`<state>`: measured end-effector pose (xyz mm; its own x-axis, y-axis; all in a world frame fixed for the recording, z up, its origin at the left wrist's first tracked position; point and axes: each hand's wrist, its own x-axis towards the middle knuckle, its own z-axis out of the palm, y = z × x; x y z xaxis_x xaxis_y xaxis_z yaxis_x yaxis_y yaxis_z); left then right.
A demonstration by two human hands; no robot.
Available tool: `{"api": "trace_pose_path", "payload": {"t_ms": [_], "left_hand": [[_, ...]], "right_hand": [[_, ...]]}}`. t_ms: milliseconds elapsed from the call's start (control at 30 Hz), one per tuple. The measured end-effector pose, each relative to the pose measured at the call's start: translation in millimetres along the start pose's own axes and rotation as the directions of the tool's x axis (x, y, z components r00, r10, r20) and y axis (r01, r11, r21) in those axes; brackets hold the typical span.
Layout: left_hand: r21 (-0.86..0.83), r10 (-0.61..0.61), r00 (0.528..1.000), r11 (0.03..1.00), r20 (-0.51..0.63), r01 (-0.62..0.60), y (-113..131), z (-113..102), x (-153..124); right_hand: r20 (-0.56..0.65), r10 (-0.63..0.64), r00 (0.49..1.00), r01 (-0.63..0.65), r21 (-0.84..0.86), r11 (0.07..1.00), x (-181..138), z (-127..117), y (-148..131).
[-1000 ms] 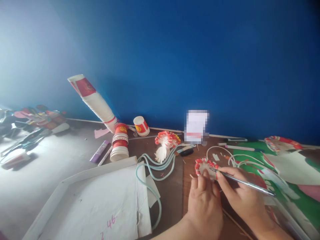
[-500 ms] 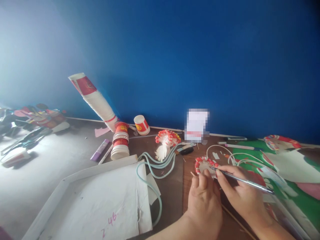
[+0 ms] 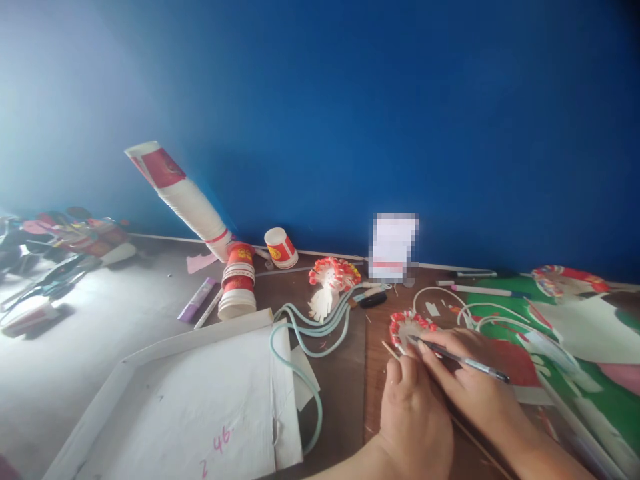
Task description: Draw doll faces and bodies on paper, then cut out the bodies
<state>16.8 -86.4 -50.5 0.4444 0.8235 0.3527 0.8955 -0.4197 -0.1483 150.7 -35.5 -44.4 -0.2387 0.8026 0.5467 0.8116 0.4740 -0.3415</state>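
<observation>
A cut paper cup [image 3: 407, 327], opened into a white disc with a curled red-and-white rim, lies on the brown tabletop. My left hand [image 3: 417, 403] has its fingers curled on the disc's near edge, partly hiding it. A thin wooden stick [image 3: 391, 350] pokes out beside those fingers. My right hand [image 3: 483, 383] grips a pen [image 3: 463, 361] with a dark tip and a clear barrel, its point on or very close to the white middle of the disc. Behind stands a similar curled red-and-white cut cup [image 3: 331, 277] with a fringed white part.
Stacked paper cups [image 3: 195, 213] lean on the blue wall, beside a single upturned cup [image 3: 281, 248]. A pale cord [image 3: 320, 350] loops near a white cardboard box [image 3: 190, 400]. Scissors [image 3: 373, 300], a marker [image 3: 490, 291], a glue-stick-like purple box [image 3: 197, 300] and green sheet [image 3: 610, 393] lie around.
My right hand has shifted left, closer to my left hand. The pen tip has moved left across the white disc, toward its middle. The camera view has shifted slightly.
</observation>
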Motion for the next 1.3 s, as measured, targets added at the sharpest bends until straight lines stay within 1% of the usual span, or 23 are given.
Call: {"api": "trace_pose_path", "payload": {"t_ms": [233,500,633,900,1133,1300], "left_hand": [[-0.007,0.006,1.0,1.0,0.009,-0.006,-0.5,-0.9,-0.3],[-0.005,0.002,0.999,1.0,0.045,-0.002,0.4,-3.7,1.1],[-0.002,-0.018,1.0,1.0,0.022,0.018,0.9,-4.2,1.9],[-0.007,-0.002,1.0,1.0,-0.007,0.002,-0.1,-0.5,0.9],[0.029,0.022,1.0,0.999,0.015,-0.023,0.2,1.2,-0.3],[0.033,0.01,1.0,0.999,0.01,-0.011,0.6,0.8,0.3]], "right_hand": [[0.01,0.008,1.0,-0.008,-0.011,1.0,1.6,-0.8,-1.9],[0.02,0.02,1.0,-0.02,-0.011,1.0,1.2,1.1,-0.6],[0.027,0.007,1.0,-0.007,-0.014,1.0,1.1,0.9,0.1],[0.019,-0.007,1.0,0.007,-0.036,0.999,2.7,1.0,-1.2],[0.034,-0.017,0.999,0.019,-0.045,0.999,2.7,0.3,-2.3],[0.031,-0.022,0.999,0.024,-0.035,0.999,2.5,2.4,-0.9]]}}
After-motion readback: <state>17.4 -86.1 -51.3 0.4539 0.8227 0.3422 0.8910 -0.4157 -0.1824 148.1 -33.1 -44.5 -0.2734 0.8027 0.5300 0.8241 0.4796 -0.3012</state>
